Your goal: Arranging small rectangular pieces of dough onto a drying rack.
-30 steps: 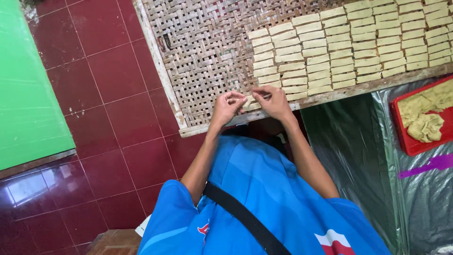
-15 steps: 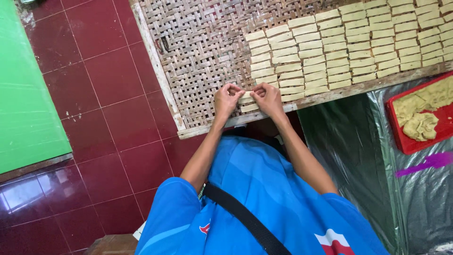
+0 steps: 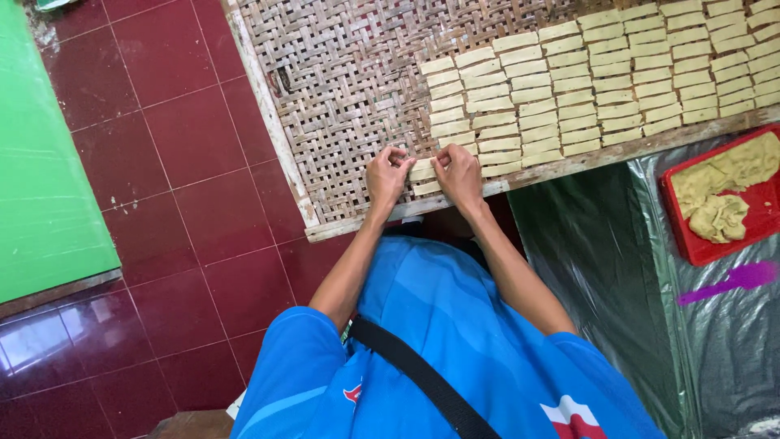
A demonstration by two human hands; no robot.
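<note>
My left hand [image 3: 388, 175] and my right hand [image 3: 457, 172] rest side by side near the front edge of a woven bamboo tray [image 3: 341, 89]. Between their fingertips lies a pale rectangular dough strip [image 3: 422, 171], with each hand pinching one end. Another strip [image 3: 428, 189] lies just below it against the tray's wooden rim. Several neat columns of the same pale strips [image 3: 569, 81] fill the tray to the right of my hands. My blue-sleeved arms reach up from the bottom of the view.
A red tray holding lumps of yellowish dough [image 3: 719, 195] sits at the right on a dark plastic sheet [image 3: 601, 244]. A green board [image 3: 41, 162] lies at the left over the dark red tiled floor [image 3: 187, 162].
Both hands stay at the tray's front edge and have drawn closer together on the strip. The view has shifted slightly.
</note>
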